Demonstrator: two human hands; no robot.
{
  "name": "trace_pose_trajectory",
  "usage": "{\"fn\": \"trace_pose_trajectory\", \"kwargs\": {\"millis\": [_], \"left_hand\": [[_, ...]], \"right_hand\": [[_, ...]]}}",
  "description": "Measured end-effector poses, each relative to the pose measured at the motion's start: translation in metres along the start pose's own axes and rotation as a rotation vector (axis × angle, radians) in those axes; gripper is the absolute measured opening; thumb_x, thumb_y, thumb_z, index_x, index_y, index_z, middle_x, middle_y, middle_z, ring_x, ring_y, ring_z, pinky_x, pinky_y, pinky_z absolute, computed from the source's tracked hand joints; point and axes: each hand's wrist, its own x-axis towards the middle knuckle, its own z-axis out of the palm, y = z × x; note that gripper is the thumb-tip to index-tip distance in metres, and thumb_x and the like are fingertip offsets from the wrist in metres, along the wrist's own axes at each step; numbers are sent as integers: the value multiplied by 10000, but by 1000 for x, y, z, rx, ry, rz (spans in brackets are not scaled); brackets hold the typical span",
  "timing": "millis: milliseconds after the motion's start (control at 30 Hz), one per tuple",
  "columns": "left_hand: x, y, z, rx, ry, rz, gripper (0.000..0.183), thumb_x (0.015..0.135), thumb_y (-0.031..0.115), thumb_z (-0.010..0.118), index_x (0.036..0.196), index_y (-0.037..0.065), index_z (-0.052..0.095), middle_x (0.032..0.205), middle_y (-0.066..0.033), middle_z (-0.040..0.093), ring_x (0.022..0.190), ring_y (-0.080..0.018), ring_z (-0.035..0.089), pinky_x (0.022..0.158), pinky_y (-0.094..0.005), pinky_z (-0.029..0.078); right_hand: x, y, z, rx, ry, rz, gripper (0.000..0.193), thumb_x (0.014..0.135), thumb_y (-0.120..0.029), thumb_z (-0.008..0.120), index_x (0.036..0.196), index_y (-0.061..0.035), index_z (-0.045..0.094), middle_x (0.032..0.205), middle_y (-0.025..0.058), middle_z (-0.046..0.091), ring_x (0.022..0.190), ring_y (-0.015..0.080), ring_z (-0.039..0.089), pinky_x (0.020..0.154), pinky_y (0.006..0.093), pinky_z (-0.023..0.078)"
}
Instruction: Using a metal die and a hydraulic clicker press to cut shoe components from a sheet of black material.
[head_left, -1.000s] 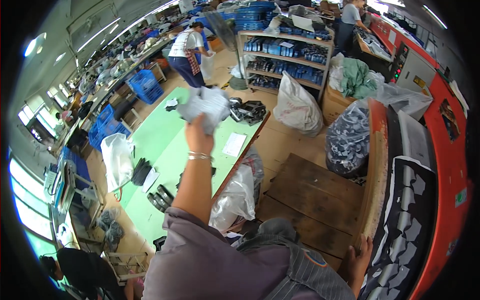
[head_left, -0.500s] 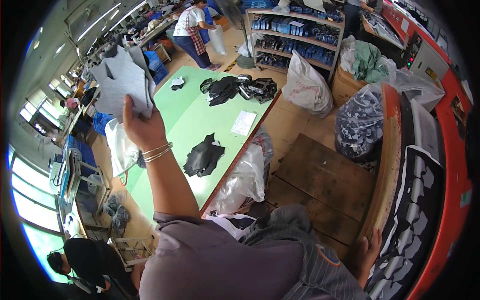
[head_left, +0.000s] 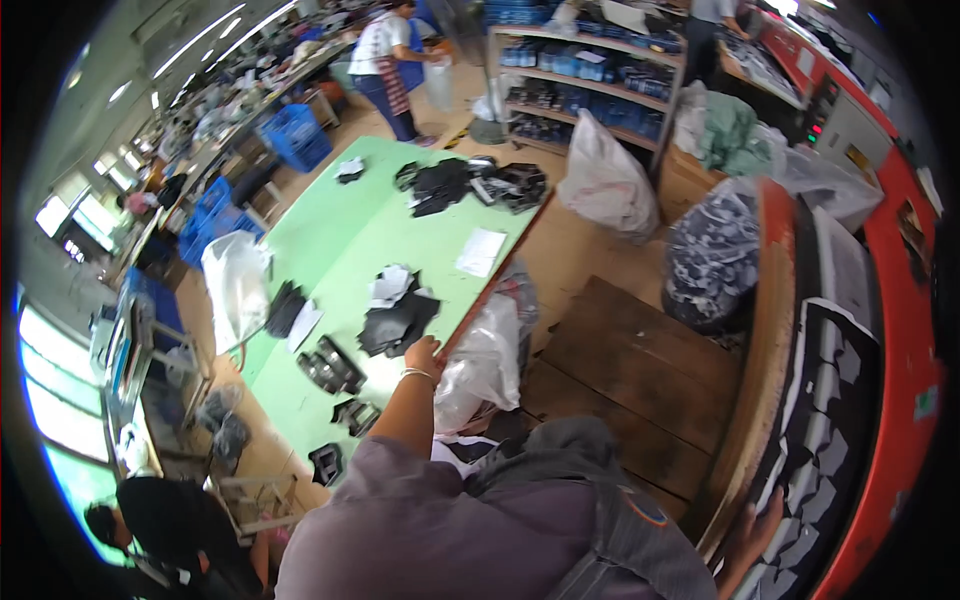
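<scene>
My left hand (head_left: 423,355) is low at the right edge of the green table, beside a pile of black cut pieces (head_left: 402,325). Its fingers are too blurred to show whether they grip anything. Grey-white cut pieces (head_left: 392,286) lie at the top of that pile. At the lower right, my right hand (head_left: 757,528) rests with fingers stretched out at the wooden edge of the machine bed (head_left: 768,400). It holds nothing that I can see. Beside it lies black sheet material with grey cut shapes (head_left: 822,440).
More dark cut pieces (head_left: 330,366) lie across the green table (head_left: 330,225), with a white paper sheet (head_left: 481,252). Plastic bags (head_left: 480,365) stand against its right side. A brown wooden platform (head_left: 630,370) fills the gap to the red machine (head_left: 905,330). A shelf rack (head_left: 590,75) stands behind.
My left hand has come down from the upper left, where it held grey-white cut pieces, to the table edge. Grey-white pieces now top the black pile. My right hand has shifted slightly down and right.
</scene>
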Motion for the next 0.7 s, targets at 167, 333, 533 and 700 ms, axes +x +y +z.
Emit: {"fn": "trace_pose_trajectory", "kwargs": {"millis": [167,333,533,700], "left_hand": [[-54,72,201,182,-459,-10,329,883,215,589,1183,85,561,875,-59,634,708,-194,619,574,-312,483],[-125,112,433,348,-814,80,278,930,177,590,1177,57,547,922,-37,623,768,-128,598,638,-240,477],[-256,55,745,522,-1484,183,232,942,138,567,1150,36,588,944,-25,626,807,-104,591,704,-233,478],[-323,-30,927,807,-1710,535,289,895,176,623,1122,-2,606,985,-81,663,865,-159,627,767,-287,492]], "right_hand": [[-9,32,-47,-285,259,408,503,894,-165,611,1342,11,464,1354,209,488,1269,341,450,1070,388,327],[29,103,-60,-421,295,1003,737,850,-411,658,1437,-84,357,1419,220,421,1313,393,395,1077,434,333],[41,102,-77,-512,226,1512,816,765,-452,731,1418,-86,406,1403,250,416,1292,393,404,1058,426,357],[54,118,-69,-463,305,1662,779,749,-418,753,1360,-32,461,1276,278,493,1182,404,497,1001,429,417]]}}
